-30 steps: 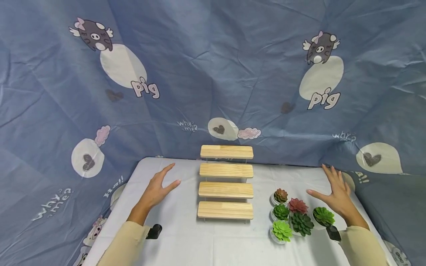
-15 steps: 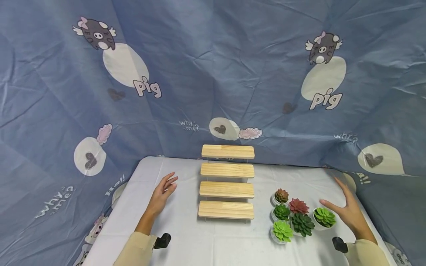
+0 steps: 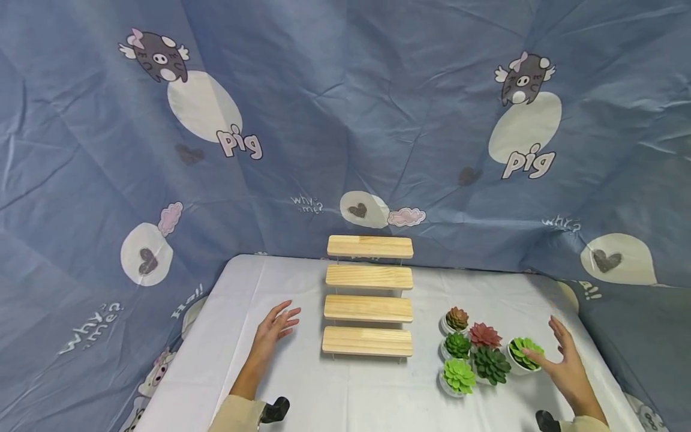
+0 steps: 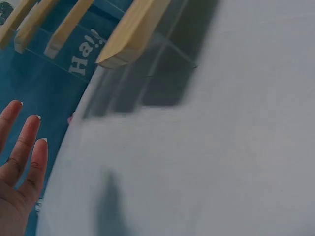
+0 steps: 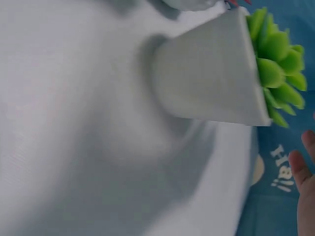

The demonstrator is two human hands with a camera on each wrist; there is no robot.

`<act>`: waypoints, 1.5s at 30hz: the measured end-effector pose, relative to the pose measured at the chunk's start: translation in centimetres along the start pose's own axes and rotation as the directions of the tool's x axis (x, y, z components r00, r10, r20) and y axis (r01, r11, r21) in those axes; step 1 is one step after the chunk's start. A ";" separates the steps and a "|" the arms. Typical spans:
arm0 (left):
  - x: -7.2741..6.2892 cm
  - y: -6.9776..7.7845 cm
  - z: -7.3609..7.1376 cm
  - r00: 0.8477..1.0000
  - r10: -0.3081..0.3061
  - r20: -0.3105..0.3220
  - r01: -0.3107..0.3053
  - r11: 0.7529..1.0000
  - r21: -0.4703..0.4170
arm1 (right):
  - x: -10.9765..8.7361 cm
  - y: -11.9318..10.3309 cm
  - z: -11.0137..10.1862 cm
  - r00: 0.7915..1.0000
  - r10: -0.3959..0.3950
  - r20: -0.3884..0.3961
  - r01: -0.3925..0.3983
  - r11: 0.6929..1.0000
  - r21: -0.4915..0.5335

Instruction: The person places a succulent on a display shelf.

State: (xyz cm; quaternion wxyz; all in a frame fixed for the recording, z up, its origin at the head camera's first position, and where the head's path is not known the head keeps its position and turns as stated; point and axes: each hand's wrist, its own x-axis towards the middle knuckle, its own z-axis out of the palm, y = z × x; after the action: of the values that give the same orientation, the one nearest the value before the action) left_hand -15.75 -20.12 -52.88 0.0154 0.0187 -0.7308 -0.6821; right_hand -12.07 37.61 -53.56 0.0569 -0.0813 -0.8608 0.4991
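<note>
My right hand (image 3: 569, 369) hovers beside the rightmost potted succulent (image 3: 519, 345), its thumb overlapping the bright green leaves in the head view. In the right wrist view the white pot (image 5: 209, 69) stands in full profile, with fingertips (image 5: 299, 167) apart from it at the right edge. Whether the thumb touches the leaves cannot be told. Left of that plant are several more potted succulents: rusty brown (image 3: 457, 318), red (image 3: 484, 335), dark green (image 3: 490, 364), mid green (image 3: 456, 345) and lime (image 3: 459, 375). Over the table's left part, my left hand (image 3: 272, 331) holds nothing, fingers loosely spread.
A tiered wooden display stand (image 3: 368, 308) with several slats on clear supports stands mid-table, right of my left hand. A white cloth covers the table (image 3: 378, 396). Blue printed fabric (image 3: 302, 120) hangs behind and along both sides.
My right hand has drawn back toward me and moved right, lowering beside the rightmost succulent. My left hand has come nearer and slightly right. The stand and plants have stayed put.
</note>
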 end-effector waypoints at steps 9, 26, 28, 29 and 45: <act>-0.9 -2.2 1.6 0.995 -0.101 -0.020 0.099 0.991 -0.088 | 0.4 6.0 2.3 0.986 0.102 -0.132 -0.092 0.992 0.082; -2.7 -5.1 4.4 0.960 -0.280 0.022 0.277 0.934 -0.227 | -1.6 4.3 4.6 0.923 0.358 -0.139 -0.261 0.851 0.457; -2.8 -5.0 4.8 0.960 -0.279 0.031 0.278 0.934 -0.223 | -1.6 4.8 4.7 0.916 0.371 -0.150 -0.255 0.830 0.496; -2.8 -5.1 5.0 0.961 -0.276 0.033 0.276 0.935 -0.221 | -1.5 5.0 4.7 0.911 0.382 -0.154 -0.260 0.824 0.503; -2.7 -6.6 6.8 0.959 -0.280 0.034 0.281 0.938 -0.202 | -0.8 5.2 6.3 0.866 0.453 -0.213 -0.364 0.862 0.352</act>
State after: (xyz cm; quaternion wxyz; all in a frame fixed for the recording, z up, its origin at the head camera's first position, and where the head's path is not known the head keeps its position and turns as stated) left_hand -13.33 -13.65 -59.89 -0.0817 0.1194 -0.6467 -0.7489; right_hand -12.01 34.63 -61.27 0.0853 -0.3259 -0.7196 0.6073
